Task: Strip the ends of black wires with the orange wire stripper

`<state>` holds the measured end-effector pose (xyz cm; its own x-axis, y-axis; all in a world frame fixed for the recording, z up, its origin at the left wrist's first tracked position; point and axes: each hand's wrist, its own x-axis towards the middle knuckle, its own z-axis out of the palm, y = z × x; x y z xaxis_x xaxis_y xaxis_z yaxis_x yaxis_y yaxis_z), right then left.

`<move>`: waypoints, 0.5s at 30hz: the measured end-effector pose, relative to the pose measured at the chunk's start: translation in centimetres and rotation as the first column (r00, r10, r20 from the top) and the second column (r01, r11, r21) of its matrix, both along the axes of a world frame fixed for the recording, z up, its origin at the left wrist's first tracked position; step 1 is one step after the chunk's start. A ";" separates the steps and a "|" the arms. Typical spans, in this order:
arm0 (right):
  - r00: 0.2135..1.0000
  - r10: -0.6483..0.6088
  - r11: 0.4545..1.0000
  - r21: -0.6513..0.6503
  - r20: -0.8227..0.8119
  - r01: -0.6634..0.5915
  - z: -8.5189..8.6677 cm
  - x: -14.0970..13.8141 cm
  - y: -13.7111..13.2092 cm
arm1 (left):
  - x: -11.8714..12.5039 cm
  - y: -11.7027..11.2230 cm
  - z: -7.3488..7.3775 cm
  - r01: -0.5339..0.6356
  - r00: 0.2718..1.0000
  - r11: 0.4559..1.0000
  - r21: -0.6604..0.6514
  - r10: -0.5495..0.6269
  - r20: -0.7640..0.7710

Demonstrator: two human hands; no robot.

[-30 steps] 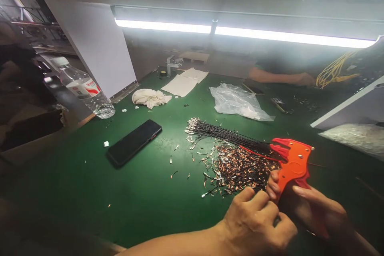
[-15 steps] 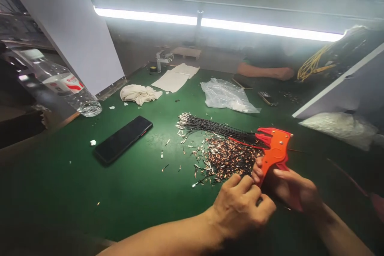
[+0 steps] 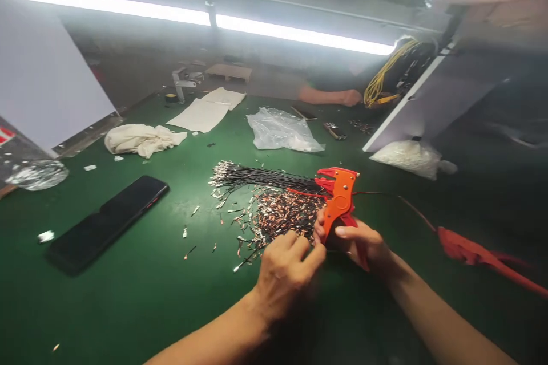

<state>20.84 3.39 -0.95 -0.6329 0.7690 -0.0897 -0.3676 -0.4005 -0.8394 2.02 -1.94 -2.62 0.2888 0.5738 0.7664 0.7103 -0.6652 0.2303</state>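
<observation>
Right hand (image 3: 363, 242) wrapped round the orange wire stripper (image 3: 341, 202), upright above the bench (image 3: 141, 308), likely for squeeze leverage. Left hand (image 3: 285, 265) curled just beside; can't tell if it's gripping anything. Wires (image 3: 265, 175) bunched behind scraps (image 3: 282, 214), probably for easy picking.

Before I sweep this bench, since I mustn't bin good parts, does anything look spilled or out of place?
Yes: loose clippings lie heaped beside the neatly aligned black wires, with stray bits scattered toward the phone; that looks spilled rather than sorted.
</observation>
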 end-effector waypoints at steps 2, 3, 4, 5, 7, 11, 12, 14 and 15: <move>1.000 0.017 0.999 0.029 -0.021 -0.016 0.4 -0.3 -0.3 | -1.1 0.9 0.7 -0.011 0.999 1.000 -0.028 0.012 0.043; 0.999 0.039 0.999 0.039 -0.035 -0.038 0.5 -0.5 -0.6 | -1.6 1.2 1.3 -0.028 0.997 0.999 -0.042 0.031 0.069; 0.996 0.067 0.997 0.043 -0.051 -0.065 0.6 -0.7 -0.8 | -2.2 1.5 1.9 -0.041 0.995 0.998 -0.054 0.045 0.090; 0.993 0.098 0.995 0.041 -0.067 -0.096 0.5 -0.8 -1.0 | -2.7 1.7 2.7 -0.055 0.992 0.997 -0.056 0.061 0.110; 0.982 0.161 0.987 0.026 -0.101 -0.159 0.3 -1.0 -1.5 | -3.6 1.8 4.3 -0.115 0.976 0.988 -0.106 0.132 0.175; 0.956 0.248 0.967 -0.016 -0.157 -0.253 -0.5 -1.1 -2.3 | -5.0 0.9 6.4 -0.074 0.973 0.986 -0.148 0.104 0.204; 0.953 0.255 0.964 -0.028 -0.165 -0.263 -0.6 -1.2 -2.5 | -5.4 0.6 6.4 -0.058 0.976 0.990 -0.125 0.082 0.200; 0.950 0.258 0.962 -0.049 -0.173 -0.270 -0.8 -1.2 -2.8 | -6.2 0.2 6.0 -0.055 0.971 0.991 -0.125 0.082 0.225; 0.951 0.256 0.961 -0.056 -0.175 -0.269 -0.9 -1.2 -2.9 | -6.7 0.1 5.6 -0.069 0.970 0.988 -0.136 0.098 0.222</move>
